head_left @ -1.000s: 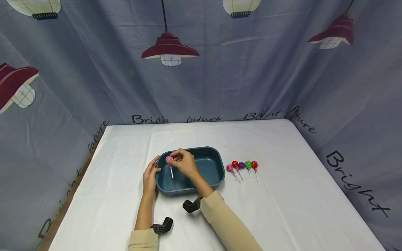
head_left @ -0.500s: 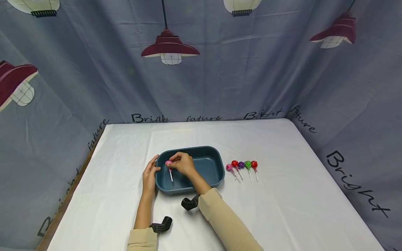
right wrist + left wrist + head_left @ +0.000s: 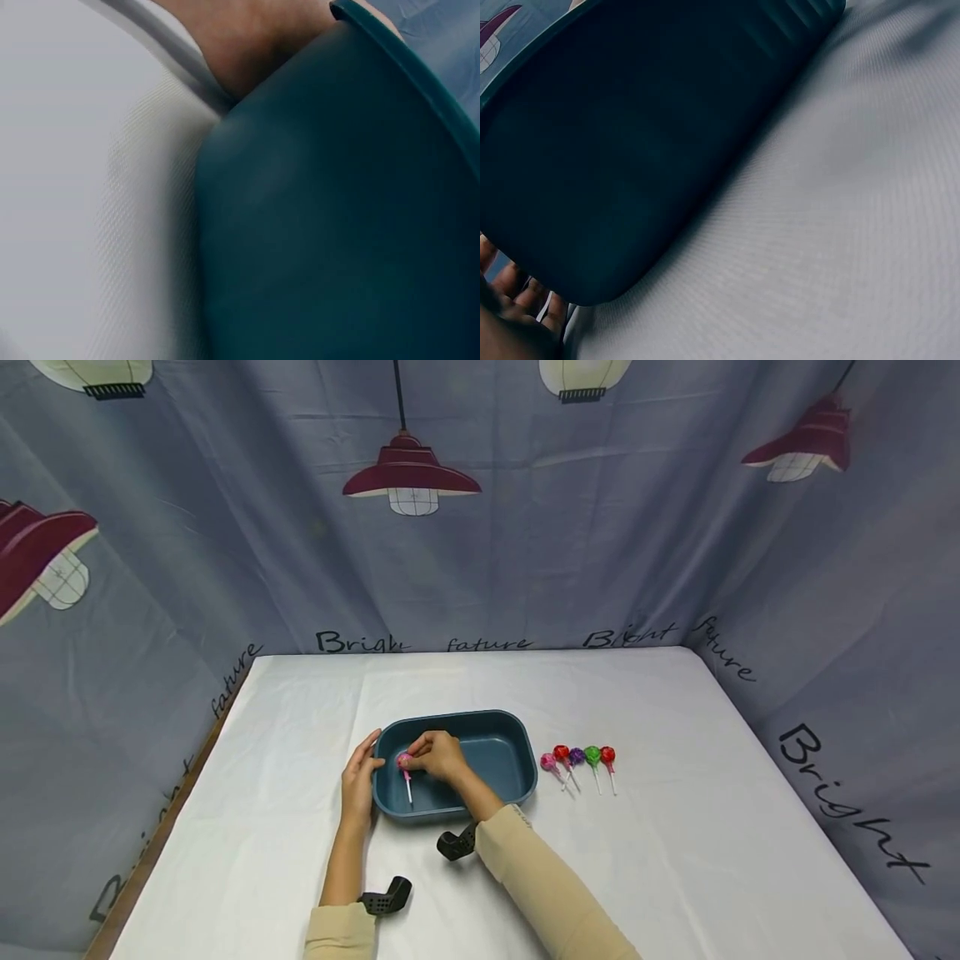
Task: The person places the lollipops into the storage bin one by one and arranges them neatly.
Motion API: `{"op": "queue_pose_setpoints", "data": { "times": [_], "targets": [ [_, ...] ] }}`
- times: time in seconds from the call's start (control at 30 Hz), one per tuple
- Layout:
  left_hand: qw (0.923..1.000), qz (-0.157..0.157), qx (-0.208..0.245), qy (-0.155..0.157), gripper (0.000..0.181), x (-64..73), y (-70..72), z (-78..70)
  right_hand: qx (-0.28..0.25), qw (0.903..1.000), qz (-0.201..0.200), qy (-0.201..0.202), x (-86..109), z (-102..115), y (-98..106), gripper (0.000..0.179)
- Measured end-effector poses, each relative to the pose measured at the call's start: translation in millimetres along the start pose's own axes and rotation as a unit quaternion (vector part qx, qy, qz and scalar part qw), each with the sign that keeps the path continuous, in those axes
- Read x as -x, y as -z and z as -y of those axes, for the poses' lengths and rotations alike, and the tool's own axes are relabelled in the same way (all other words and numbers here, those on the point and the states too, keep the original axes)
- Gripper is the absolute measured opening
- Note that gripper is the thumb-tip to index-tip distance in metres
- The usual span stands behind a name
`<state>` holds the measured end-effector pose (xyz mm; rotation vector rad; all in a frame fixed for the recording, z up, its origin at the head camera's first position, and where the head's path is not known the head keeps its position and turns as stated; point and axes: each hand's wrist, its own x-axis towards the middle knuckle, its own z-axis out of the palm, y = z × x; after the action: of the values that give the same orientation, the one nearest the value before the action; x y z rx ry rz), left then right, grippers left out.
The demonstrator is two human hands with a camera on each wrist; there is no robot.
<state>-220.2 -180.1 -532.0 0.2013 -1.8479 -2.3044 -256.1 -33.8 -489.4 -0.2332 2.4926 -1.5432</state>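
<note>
A pink lollipop [image 3: 407, 777] with a white stick is inside the dark teal tray [image 3: 495, 717], over its left part. My right hand [image 3: 441, 756] pinches it by the candy head, stick pointing towards me. My left hand [image 3: 357, 783] holds the tray's left end, fingers along the outside and thumb at the rim. In the left wrist view, the left fingers [image 3: 532, 296] show against the tray's outer wall. The right wrist view shows the tray's outer wall [image 3: 322, 202] and part of a hand; the lollipop is hidden there.
Right of the tray, several lollipops lie in a row on the white tablecloth [image 3: 675, 843]: a pink one [image 3: 549, 762], a purple one [image 3: 577, 756], a green one [image 3: 592, 755] and two red ones [image 3: 608, 753]. A grey-blue printed curtain [image 3: 600, 543] surrounds the table's back and sides.
My right hand has lowered the pink lollipop into the tray, moving slightly towards me. My left hand and the row of lollipops have stayed in place.
</note>
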Motion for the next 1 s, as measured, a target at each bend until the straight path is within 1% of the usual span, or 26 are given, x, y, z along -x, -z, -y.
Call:
{"op": "queue_pose_setpoints", "data": {
  "times": [0.2,0.4,0.5,0.63,0.83,1.0],
  "targets": [
    [0.9999,0.005,-0.014,0.002,0.047,-0.2,1.8,-1.0,0.020,0.9997,0.002,0.009,-4.1,-5,-4,0.019],
    [0.9999,0.010,-0.001,0.009,0.048,1.0,2.3,-3.9,0.036,0.9992,0.001,0.017,-6.7,-7,-7,0.019],
    [0.9997,0.018,-0.005,0.017,0.048,7.6,-1.8,-15.0,0.039,0.9991,-0.005,0.019,-6.7,-8,-7,0.020],
    [0.9996,0.023,-0.011,0.015,0.048,14.7,-4.8,-26.9,0.044,0.9986,-0.010,0.027,-6.2,-7,-8,0.020],
    [0.9996,0.027,-0.003,0.008,0.049,13.2,-4.1,-24.6,0.076,0.9963,-0.015,0.038,-5.8,-6,-9,0.020],
    [0.9996,0.025,-0.007,0.007,0.048,13.5,-4.6,-24.7,0.076,0.9962,-0.013,0.041,-5.4,-7,-9,0.020]
  ]
}}
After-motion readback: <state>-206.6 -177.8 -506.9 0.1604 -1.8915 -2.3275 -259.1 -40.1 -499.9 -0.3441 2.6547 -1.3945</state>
